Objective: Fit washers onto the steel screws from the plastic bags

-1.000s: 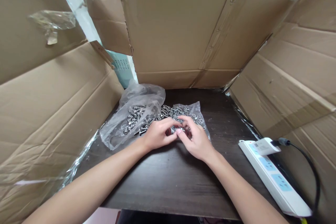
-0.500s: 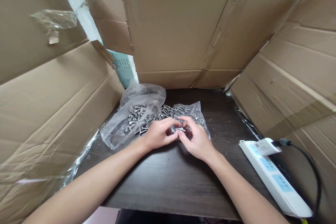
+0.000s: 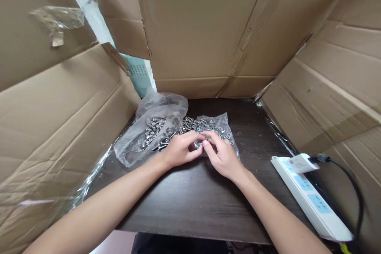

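silvery small screw [image 3: 199, 145] between hands [image 3: 202, 151]

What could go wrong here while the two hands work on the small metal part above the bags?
The small metal part pinched between the left hand and the right hand might slip into the loose screws and be lost. The open plastic bags could be nudged, spilling screws across the dark table.
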The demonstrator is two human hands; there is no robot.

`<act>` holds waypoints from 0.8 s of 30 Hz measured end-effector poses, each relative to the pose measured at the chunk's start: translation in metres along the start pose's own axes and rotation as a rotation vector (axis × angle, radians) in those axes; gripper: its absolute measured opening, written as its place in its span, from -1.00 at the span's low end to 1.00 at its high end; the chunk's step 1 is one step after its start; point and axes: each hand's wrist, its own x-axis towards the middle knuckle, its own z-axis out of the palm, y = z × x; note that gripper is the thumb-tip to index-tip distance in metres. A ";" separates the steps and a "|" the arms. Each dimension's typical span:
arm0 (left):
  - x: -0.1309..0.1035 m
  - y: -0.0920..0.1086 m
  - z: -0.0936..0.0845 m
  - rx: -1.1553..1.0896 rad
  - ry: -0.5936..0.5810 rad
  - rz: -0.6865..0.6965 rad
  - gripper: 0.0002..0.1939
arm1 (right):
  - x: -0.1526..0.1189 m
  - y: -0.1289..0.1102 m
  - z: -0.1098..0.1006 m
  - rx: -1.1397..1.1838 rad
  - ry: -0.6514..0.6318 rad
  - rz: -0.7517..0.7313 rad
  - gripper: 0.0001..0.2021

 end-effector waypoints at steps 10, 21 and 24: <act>0.001 0.002 0.001 -0.009 -0.005 0.014 -0.82 | 0.000 0.000 -0.004 0.101 0.059 -0.034 -0.69; 0.002 0.004 0.002 -0.035 0.005 -0.010 -0.80 | 0.009 -0.005 -0.020 1.301 0.090 0.316 -0.54; 0.002 0.003 0.003 -0.031 0.006 -0.015 -0.80 | 0.013 -0.007 -0.023 1.357 0.089 0.366 -0.52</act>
